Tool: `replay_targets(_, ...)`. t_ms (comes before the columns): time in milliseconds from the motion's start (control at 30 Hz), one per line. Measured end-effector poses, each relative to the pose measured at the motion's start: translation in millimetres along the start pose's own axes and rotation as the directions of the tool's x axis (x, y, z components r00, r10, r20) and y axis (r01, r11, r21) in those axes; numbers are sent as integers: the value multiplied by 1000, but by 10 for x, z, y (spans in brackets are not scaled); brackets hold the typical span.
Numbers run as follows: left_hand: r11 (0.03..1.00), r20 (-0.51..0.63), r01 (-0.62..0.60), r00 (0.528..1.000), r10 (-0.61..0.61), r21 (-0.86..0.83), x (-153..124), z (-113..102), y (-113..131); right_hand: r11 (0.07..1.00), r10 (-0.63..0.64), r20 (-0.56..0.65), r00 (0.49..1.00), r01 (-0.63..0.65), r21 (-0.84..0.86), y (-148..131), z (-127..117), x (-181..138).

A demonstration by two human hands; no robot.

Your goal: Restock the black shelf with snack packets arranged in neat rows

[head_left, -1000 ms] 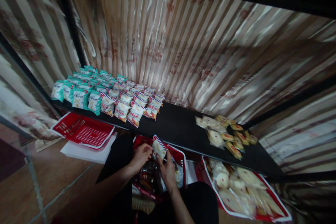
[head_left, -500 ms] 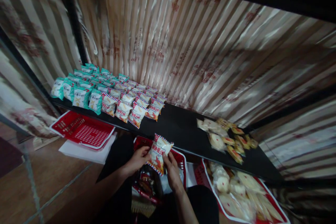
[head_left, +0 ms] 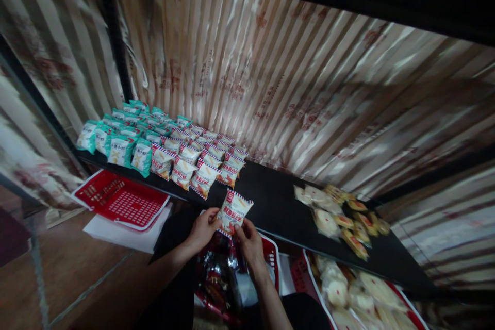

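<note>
Both my hands hold one white snack packet [head_left: 234,210] with a red and blue striped edge, just in front of the black shelf [head_left: 270,201]. My left hand [head_left: 203,229] pinches its lower left side and my right hand [head_left: 250,240] grips its lower right corner. Under my hands sits a red basket [head_left: 270,263] with dark wrapped snacks in it. On the shelf's left part stand rows of like striped packets [head_left: 203,162] and teal packets [head_left: 119,139].
Clear-wrapped yellow and white pastries [head_left: 340,211] lie on the shelf's right part. A red tray [head_left: 406,309] of more pastries sits lower right. An empty red basket [head_left: 119,201] rests on white sheets at the left, on a wooden floor. Striped curtain backs the shelf.
My hands lifted the striped packet out of the red basket, turned its face to me and carried it up towards the shelf's front edge.
</note>
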State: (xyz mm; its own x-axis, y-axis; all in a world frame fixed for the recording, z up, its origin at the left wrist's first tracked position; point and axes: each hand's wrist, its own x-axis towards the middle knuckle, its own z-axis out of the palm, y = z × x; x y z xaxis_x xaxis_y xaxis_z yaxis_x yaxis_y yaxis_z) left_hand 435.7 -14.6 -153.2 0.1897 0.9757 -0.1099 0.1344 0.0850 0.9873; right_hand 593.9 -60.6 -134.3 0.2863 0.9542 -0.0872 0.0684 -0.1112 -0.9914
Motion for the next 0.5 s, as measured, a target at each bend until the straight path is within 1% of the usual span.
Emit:
replay_targets(67, 996, -51, -51, 997, 55, 75, 51, -15, 75, 999, -39, -44, 998, 39, -7, -13, 54, 147)
replay_targets(133, 955, -106, -165, 975, 196, 247, 91, -36, 125, 997, -70, -100, 993, 65, -49, -16, 100, 307)
replay_targets(167, 905, -114, -235, 950, 291, 356, 106, -52, 136, 993, -86, -129, 988, 75, -87, -14, 119, 387)
replay_targets(200, 835, -103, -300, 916, 387, 462, 116, -71, 137, 988, -103, -154, 983, 83, -129, -11, 136, 464)
replay_targets(233, 757, -80, -351, 881, 466, 551, 124, -93, 127, 982, -118, -172, 978, 89, -169, -7, 150, 536)
replay_targets(267, 689, -54, -382, 852, 521, 615, 128, -118, 109, 975, -132, -183, 974, 94, -201, -4, 163, 601)
replay_targets(300, 629, -32, -399, 829, 559, 667, 130, -144, 86, 969, -143, -189, 971, 99, -226, -1, 175, 660)
replay_targets(367, 544, -15, -391, 802, 597, 742, 131, -191, 34, 961, -154, -192, 969, 102, -256, 0, 202, 758)
replay_targets(433, 506, -30, -358, 794, 608, 785, 135, -218, -11, 953, -161, -196, 967, 100, -285, 0, 237, 837)
replay_targets(500, 501, -59, -324, 792, 607, 803, 148, -220, -40, 945, -163, -202, 966, 94, -312, 1, 282, 903)
